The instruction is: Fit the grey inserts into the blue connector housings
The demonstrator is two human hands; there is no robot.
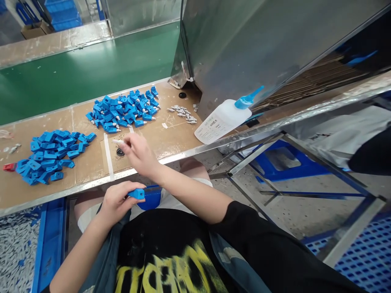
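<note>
Pinched in my left hand (117, 203), in front of the bench edge, is a blue plastic block (137, 194) with a small hole in its end. My right hand (139, 154) is closed on a small white piece (117, 141) over the bench, near a black round disc (120, 151). Blue blocks without visible white tips form a pile (50, 152) on the left. Farther back, another pile of blue blocks (122, 108) has white tips sticking out. Small grey-white pieces (183, 113) lie to the right of that pile.
A white bottle with a blue nozzle (221, 120) leans at the bench's right side. Behind the cardboard-covered bench (85, 167) runs a green belt (91, 73). A red block (9, 167) lies far left. A blue crate (49, 248) holds many grey pieces, and a metal panel (244, 44) rises at right.
</note>
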